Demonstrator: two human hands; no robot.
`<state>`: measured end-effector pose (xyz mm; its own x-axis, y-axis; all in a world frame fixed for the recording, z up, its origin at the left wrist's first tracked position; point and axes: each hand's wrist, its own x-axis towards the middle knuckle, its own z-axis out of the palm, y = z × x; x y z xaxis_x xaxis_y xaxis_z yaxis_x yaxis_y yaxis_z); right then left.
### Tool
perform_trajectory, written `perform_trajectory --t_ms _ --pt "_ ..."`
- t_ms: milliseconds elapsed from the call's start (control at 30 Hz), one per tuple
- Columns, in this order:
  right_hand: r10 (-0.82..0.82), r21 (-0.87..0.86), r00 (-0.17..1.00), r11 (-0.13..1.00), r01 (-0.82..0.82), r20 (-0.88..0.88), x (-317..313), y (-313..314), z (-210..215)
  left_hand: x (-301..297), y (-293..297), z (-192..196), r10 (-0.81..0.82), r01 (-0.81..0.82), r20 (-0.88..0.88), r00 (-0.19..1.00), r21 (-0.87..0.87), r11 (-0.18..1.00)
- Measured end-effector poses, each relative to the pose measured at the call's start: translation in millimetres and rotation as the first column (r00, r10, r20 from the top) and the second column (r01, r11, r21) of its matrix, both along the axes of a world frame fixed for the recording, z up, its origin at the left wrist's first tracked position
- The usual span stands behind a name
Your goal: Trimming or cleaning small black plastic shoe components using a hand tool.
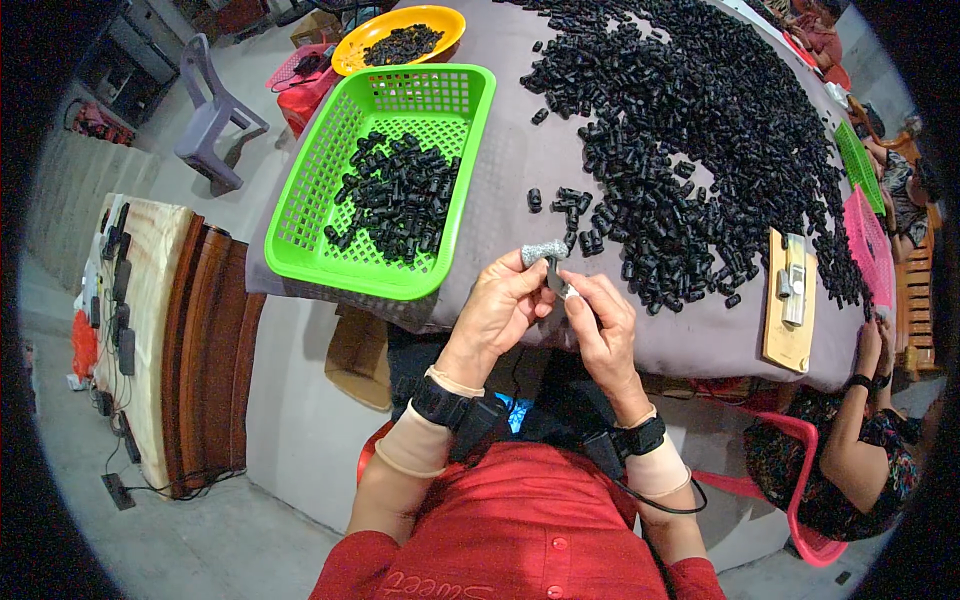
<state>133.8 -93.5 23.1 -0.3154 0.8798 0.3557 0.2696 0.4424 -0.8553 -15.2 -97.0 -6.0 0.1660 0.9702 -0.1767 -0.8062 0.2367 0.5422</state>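
Observation:
My left hand (497,305) is closed in a pinch just past the table's near edge. A grey speckled, cloth-like wrap (543,252) sits at its fingertips; whether it covers a finger or belongs to a held thing, I cannot tell. Between both hands is a small dark grey curved piece (555,275). From the other side my right hand (608,330) closes thumb and fingers around its lower end, where a whitish bit shows. Just beyond my fingers lie loose black cylindrical plastic parts (571,203), at the edge of a big heap (690,150) of the same kind.
A green basket (283,225) with black parts stands left, before a yellow bowl (455,28) of dark bits. On the right lies a wooden board (788,345) with a metal clip-like fitting. Another person's hands (876,345) work at the right edge, near a pink basket (866,250).

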Motion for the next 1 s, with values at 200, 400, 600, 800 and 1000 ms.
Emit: perform_trajectory --t_ms 200,400,600,800,1000 --pt "0.001 0.035 1.0 0.999 0.0 -0.022 -2.1 1.2 -4.4 0.2 -1.3 -0.1 -0.011 0.011 0.019 1.0 0.017 1.0" --pt "-0.005 0.045 1.0 0.999 0.005 -0.005 -2.4 1.4 -2.8 -0.6 -0.4 -1.2 -0.019 0.019 0.014 1.0 0.023 1.0" --pt "-0.009 0.047 1.0 0.999 0.009 0.006 -2.9 1.9 -3.3 -0.8 -0.4 0.3 -0.016 0.016 0.008 1.0 -0.009 1.0" --pt "-0.016 0.059 1.0 0.998 0.016 0.01 -3.6 1.7 -4.1 -0.7 -0.4 -0.3 -0.014 0.014 -0.001 1.0 -0.024 1.0" --pt "-0.018 0.052 1.0 0.999 0.017 0.022 -3.4 2.6 -5.4 -0.9 -0.7 0.2 -0.012 0.012 -0.001 1.0 -0.028 1.0"
